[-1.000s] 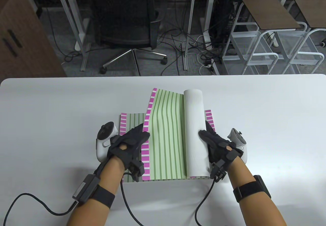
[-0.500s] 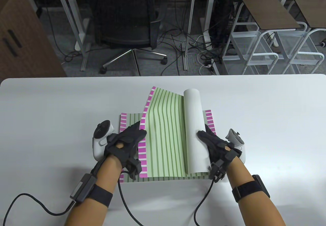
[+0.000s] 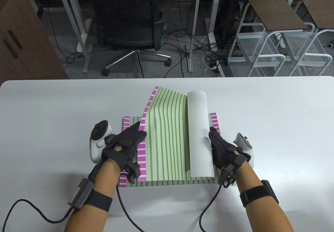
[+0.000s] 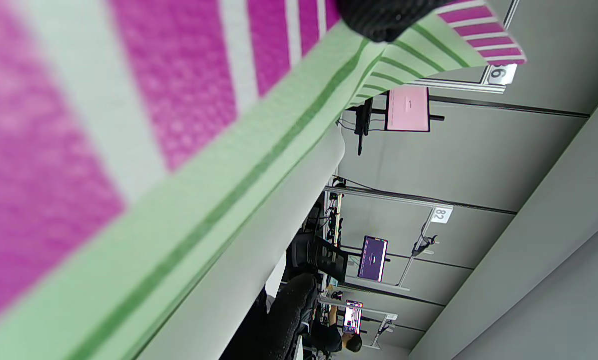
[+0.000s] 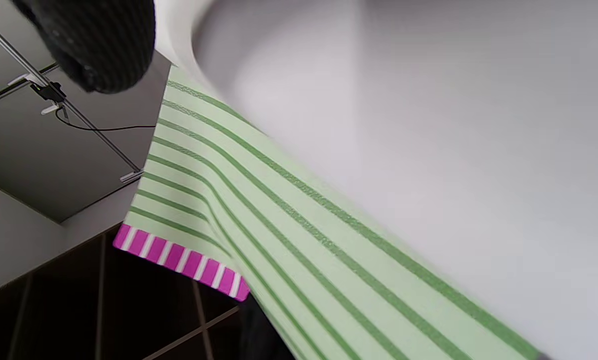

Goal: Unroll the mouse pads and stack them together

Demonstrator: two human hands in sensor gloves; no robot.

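A green-striped mouse pad [image 3: 167,140] with a magenta-and-white border lies half unrolled on top of a flat pad of the same pattern [image 3: 128,122]. Its rolled part [image 3: 199,135] shows a white underside and lies on the right. The far left corner of the top pad lifts off the table. My left hand [image 3: 137,134] rests on the top pad's left magenta edge; a fingertip [image 4: 384,20] lies on the pad in the left wrist view. My right hand [image 3: 212,135] touches the right side of the roll, with one fingertip [image 5: 98,45] beside the white surface [image 5: 429,125].
The pads lie near the front middle of the white table [image 3: 274,127]. Cables trail from both wrists over the front edge. An office chair [image 3: 127,20] and metal stools [image 3: 276,33] stand beyond the far edge.
My left hand has slid left with the top pad's edge, widening the unrolled part. The lower pad's front left corner has shifted left too. My right hand has moved slightly right along the roll.
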